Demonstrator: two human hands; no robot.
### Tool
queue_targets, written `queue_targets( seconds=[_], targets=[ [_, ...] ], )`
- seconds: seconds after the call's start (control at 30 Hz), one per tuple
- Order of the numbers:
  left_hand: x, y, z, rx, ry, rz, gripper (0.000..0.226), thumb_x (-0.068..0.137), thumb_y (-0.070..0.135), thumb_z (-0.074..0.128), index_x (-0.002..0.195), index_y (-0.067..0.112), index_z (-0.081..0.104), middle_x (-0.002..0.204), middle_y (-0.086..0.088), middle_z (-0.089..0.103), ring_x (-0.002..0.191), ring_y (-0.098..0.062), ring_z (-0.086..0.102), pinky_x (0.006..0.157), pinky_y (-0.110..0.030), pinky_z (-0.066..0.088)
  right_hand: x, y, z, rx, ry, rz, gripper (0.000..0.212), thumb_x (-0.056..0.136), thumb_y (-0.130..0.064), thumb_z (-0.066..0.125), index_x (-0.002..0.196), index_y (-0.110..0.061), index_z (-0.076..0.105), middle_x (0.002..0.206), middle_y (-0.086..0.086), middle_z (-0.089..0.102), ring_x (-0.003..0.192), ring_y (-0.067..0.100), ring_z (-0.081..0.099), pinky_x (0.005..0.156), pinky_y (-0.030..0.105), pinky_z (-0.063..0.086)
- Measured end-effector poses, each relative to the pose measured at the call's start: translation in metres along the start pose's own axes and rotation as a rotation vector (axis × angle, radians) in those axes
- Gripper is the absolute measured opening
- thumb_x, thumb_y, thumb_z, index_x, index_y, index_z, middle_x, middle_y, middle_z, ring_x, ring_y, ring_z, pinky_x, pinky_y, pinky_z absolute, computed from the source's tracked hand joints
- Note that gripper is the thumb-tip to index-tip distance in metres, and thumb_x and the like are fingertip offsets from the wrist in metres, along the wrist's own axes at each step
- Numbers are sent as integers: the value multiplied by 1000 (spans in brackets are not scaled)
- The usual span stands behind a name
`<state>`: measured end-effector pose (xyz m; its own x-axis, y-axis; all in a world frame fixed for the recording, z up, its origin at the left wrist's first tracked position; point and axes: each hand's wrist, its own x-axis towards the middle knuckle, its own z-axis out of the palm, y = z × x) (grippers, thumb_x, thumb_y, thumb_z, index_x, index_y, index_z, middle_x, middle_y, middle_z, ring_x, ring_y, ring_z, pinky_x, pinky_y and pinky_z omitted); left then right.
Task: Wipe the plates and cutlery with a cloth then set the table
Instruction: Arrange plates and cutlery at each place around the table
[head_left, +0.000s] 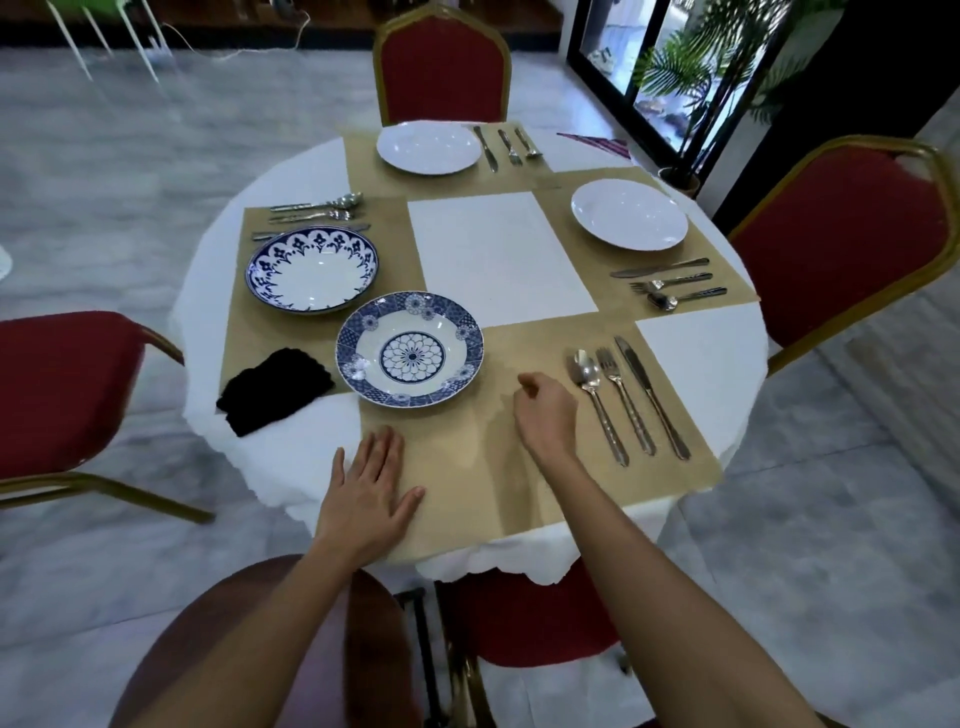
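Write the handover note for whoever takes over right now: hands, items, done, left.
Left hand: open, flat on the near placemat, left edge.
Right hand: fingers curled, nothing seen in them, between near plate and near cutlery.
Left plate, far plate, right plate: on mats, cutlery beside each.
Black cloth: left of near plate.
Done: four places look laid; wiping cannot be judged.
Left: probably centre near plate, now at its mat's far-left corner; remove cloth.

Round table (696, 353) under white tablecloth (498, 249); four tan placemats (457, 467) on it; black cloth (275, 389) near left edge, overlapping one mat.
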<state>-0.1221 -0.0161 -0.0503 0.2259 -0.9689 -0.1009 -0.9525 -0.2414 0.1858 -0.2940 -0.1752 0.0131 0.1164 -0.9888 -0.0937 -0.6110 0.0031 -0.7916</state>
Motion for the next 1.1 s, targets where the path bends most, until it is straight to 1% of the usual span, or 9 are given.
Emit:
queue_targets(
  seconds=[0.07,0.2,0.3,0.37,0.47,0.63,0.87,0.97,1.1],
  targets=[
    [6,-15,-2,5,-5,19,100,76,75,-17,152,16,11,159,-1,7,147,-17,1,114,-41,-9,-6,-8,20,134,-22,106,35,93,-14,52,127,-9,61,121,6,65,109,19,60,90,19,41],
    [14,-39,-5,0,-11,59,91,84,71,-7,151,15,19,158,-3,17,146,-24,15,113,-45,-2,-2,-21,54,360,-48,306,54,87,-29,62,138,-19,48,121,6,65,101,22,65,93,40,52],
    [14,-46,-1,-10,-24,63,86,87,69,-2,152,15,18,158,-2,16,146,-24,15,113,-47,0,16,-11,82,453,-28,396,71,71,-36,68,138,-27,46,128,5,61,106,24,64,93,45,53],
    [14,-45,0,-19,-15,67,87,87,70,-4,152,16,18,158,-1,16,146,-24,13,113,-48,-1,21,-14,90,535,8,423,62,72,-29,69,132,-30,51,124,1,63,104,24,65,86,46,56],
    [14,-46,-1,-32,-30,75,89,85,70,-7,152,16,18,159,-1,15,147,-24,12,113,-49,1,16,-33,92,679,50,463,39,87,-6,62,124,-19,59,114,4,67,95,22,67,74,40,60],
    [14,-46,0,-22,-31,74,85,90,67,1,149,13,29,155,-4,28,144,-26,23,111,-49,5,15,-39,91,787,68,521,21,91,2,55,106,-10,61,103,12,66,83,23,66,58,29,60],
    [14,-43,-4,3,-69,68,100,73,72,-24,153,17,2,160,1,-1,147,-20,-6,115,-49,-6,5,-34,73,820,72,553,18,90,6,55,90,-12,60,106,15,66,75,24,66,52,30,59],
    [15,-43,-7,28,-95,60,105,65,72,-33,152,18,-6,159,2,-10,147,-20,-10,115,-50,-5,-5,-19,55,846,92,561,20,91,6,54,107,-3,61,99,13,66,70,22,65,46,26,56],
    [16,-42,-9,32,-110,56,109,64,73,-34,152,16,-2,160,1,-6,147,-22,-4,115,-52,2,-18,6,27,868,164,593,34,91,6,55,125,1,53,109,16,66,71,23,66,44,24,54]
  ],
)
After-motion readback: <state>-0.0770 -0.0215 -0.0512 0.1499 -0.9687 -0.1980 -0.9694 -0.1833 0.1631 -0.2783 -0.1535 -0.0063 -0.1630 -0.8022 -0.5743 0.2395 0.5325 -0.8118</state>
